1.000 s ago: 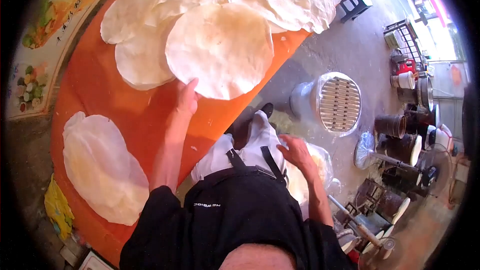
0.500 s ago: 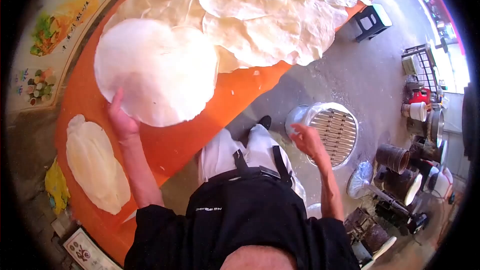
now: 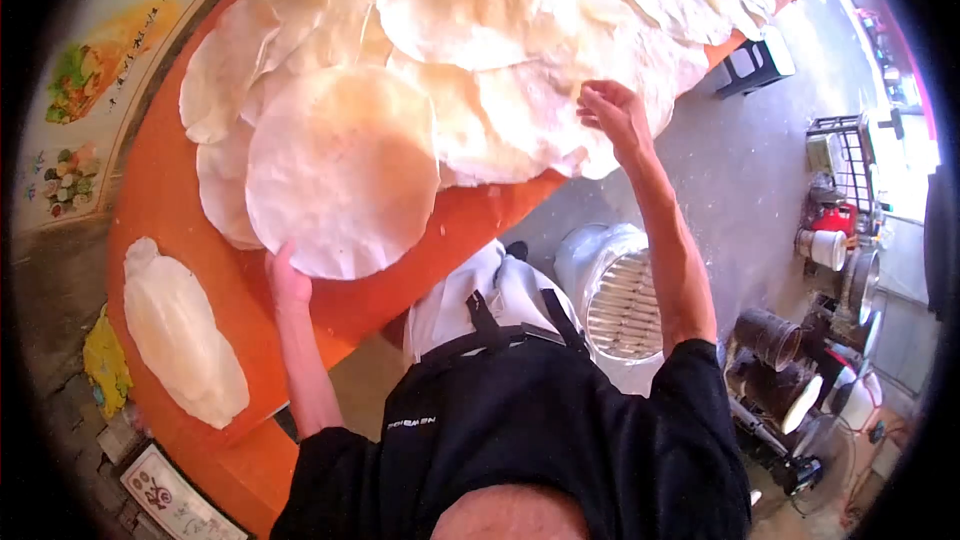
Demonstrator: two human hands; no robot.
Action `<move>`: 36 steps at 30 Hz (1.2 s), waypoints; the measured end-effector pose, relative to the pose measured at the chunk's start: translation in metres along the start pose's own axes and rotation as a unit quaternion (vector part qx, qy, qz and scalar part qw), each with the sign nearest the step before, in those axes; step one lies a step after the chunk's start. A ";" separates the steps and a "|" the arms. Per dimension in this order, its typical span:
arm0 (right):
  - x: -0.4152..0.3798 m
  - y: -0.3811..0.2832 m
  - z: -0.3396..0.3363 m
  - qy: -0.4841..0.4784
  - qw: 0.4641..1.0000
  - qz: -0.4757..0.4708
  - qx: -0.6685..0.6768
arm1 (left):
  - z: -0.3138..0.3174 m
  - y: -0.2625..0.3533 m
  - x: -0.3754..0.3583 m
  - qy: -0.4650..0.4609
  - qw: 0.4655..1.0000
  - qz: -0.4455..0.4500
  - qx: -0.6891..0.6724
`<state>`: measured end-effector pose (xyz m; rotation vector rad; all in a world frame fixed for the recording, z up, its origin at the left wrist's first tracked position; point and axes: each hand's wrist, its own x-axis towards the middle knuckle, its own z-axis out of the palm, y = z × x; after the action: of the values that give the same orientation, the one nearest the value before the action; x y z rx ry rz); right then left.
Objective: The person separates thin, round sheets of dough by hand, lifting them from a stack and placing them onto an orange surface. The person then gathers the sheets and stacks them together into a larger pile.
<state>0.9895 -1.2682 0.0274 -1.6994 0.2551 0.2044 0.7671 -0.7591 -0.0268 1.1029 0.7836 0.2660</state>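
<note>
Lower left of the frame: an elongated pale sheet (image 3: 187,345) lies on the orange table (image 3: 165,180). Left of centre: the left hand (image 3: 290,282) is clamped on the lower-left edge of a round sheet (image 3: 345,175). Upper centre: a pile of thin sheets (image 3: 480,15). Upper right of centre: the right hand (image 3: 615,118) is positioned over the pile, fingers loosely bent and apart; contact with the pile cannot be determined.

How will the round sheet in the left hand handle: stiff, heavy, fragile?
The round sheet is probably light: only the left hand grips it, at one edge. Likely more floppy than stiff, as similar sheets in the pile lie wrinkled. May tear easily; its edge looks thin.
</note>
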 end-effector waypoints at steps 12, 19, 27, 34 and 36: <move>0.171 -0.044 0.008 -0.041 0.952 0.049 -0.300 | -0.014 0.007 0.012 0.012 1.000 0.003 -0.022; 0.174 -0.049 0.028 -0.105 0.972 -0.029 -0.209 | -0.004 -0.002 0.004 0.083 0.996 0.014 0.017; 0.197 -0.096 -0.057 -0.100 0.979 -0.058 -0.167 | 0.020 0.000 -0.020 0.071 0.997 -0.001 -0.033; 0.214 -0.101 -0.110 -0.109 0.971 -0.140 -0.160 | 0.081 0.001 -0.038 0.139 0.990 -0.003 0.019; 0.218 -0.119 -0.140 -0.096 0.970 -0.143 -0.173 | 0.088 -0.006 -0.035 0.138 0.990 0.003 0.016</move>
<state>1.2310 -1.4016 0.0992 -2.0221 -0.1808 0.2053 0.8013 -0.8423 0.0020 1.1126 1.0334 0.4180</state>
